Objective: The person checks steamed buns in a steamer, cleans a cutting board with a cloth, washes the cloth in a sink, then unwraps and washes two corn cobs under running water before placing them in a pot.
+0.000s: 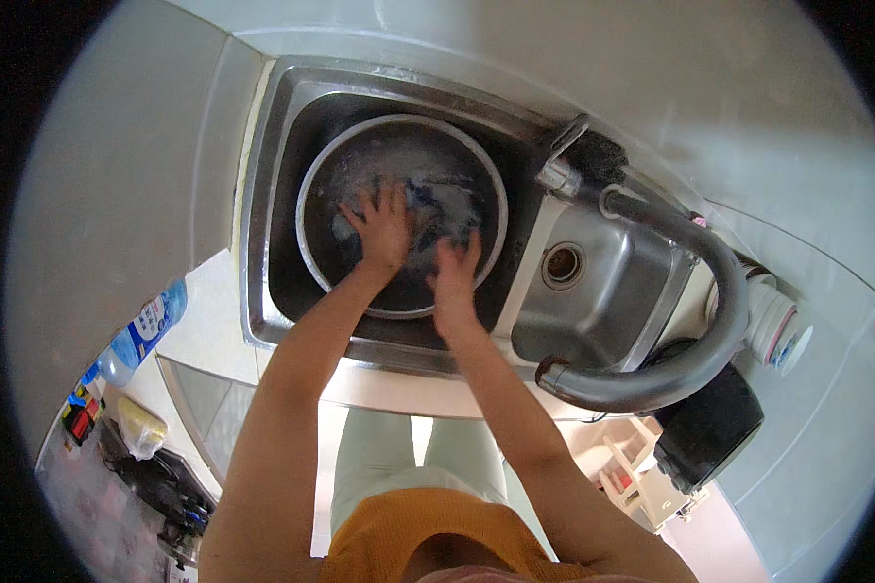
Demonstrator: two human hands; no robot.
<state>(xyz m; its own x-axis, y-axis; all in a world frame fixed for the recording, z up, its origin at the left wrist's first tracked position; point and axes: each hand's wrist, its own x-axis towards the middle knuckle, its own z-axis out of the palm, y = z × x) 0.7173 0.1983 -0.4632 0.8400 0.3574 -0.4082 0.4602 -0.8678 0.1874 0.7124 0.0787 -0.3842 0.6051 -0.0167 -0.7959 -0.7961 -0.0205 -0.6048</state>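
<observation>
A round metal basin (501,218) stands in the larger bowl of a stainless steel sink (280,182). Water and a soaked blue-and-pale bundle (444,197), which looks like cloth, lie inside it. My left hand (388,229), palm down with fingers spread, is over the middle of the basin at the bundle's left side. Nearer the basin's front right rim is my right hand (455,273), blurred, its fingers apart and pointing away from me. Neither hand visibly grips anything. How deep the fingertips reach into the water is hard to tell.
A thick curved grey faucet spout (729,291) arches over the smaller sink bowl (590,291) with its drain (562,264). Stacked white bowls (769,321) and a black appliance (714,430) stand at right. A blue-labelled plastic bottle (146,328) is at left.
</observation>
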